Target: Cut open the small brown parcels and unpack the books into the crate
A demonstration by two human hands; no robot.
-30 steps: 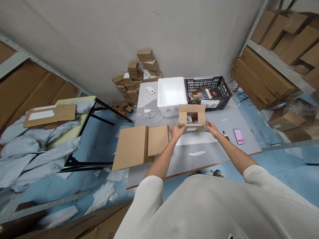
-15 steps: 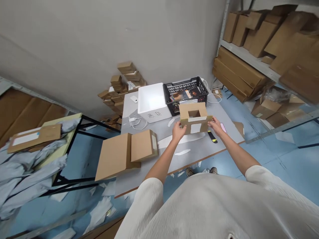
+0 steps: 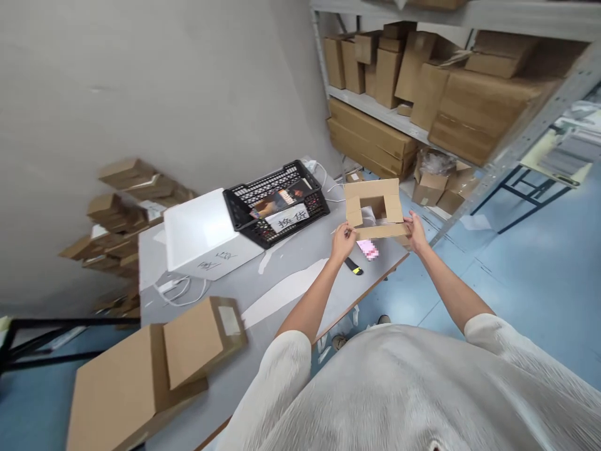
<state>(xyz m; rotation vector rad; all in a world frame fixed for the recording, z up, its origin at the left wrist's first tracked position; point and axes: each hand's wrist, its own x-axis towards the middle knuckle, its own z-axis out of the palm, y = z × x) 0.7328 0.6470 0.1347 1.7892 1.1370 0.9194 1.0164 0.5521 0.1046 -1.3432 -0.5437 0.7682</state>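
Between my two hands is a small cardboard box (image 3: 375,188), its flaps spread and its inside showing some pale material. My left hand (image 3: 343,241) is closed on the near left corner of the box's front flap. At the right end of that flap, my right hand (image 3: 415,232) grips the edge with thumb and fingers. Below the box on the table lie a black and yellow box cutter (image 3: 354,267) and a pink item (image 3: 368,250), blurred out in the picture.
A black plastic crate (image 3: 277,203) holding printed goods stands beside a white foam box (image 3: 206,235). Two closed cartons (image 3: 201,341) sit at the table's left end. Shelving (image 3: 389,113) loaded with cartons rises at the back right; stacked small boxes (image 3: 126,213) lean by the wall.
My view and body have turned to the right. The box has moved right with my hands, off the middle of the table, and its opening now faces me more, with flaps spread wider.
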